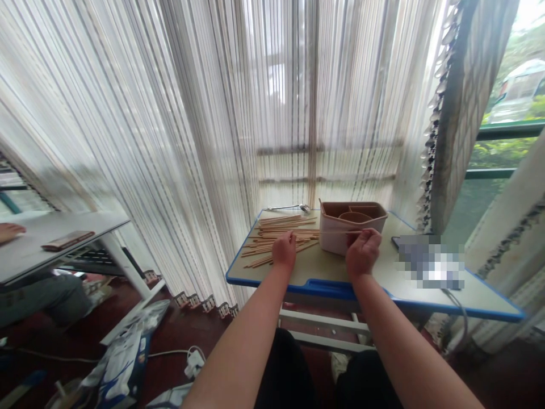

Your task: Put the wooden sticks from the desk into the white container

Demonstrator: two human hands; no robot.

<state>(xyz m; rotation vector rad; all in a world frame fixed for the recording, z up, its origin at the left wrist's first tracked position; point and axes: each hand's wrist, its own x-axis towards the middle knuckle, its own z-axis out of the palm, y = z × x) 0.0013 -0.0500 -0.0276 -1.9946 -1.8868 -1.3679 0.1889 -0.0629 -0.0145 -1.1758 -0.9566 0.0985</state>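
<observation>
My right hand (363,251) is closed, pinching one end of a thin wooden chopstick (336,232). That stick runs level to the left, across the front of a pale pink caddy (334,241) with a brown divided inside. At its other end my left hand (284,250) is closed in a pinch around it. Loose chopsticks (259,245) lie in a spread pile on the desk (315,272), left of and behind my left hand. The caddy stands upright just behind my right hand.
Behind the pile lies a shiny metal utensil (293,208). A blurred-out device (430,261) with a cable is at the desk's right. Sheer curtains (204,142) hang behind. Another person's hand (11,230) rests on a table at the left, near a brown case (68,240).
</observation>
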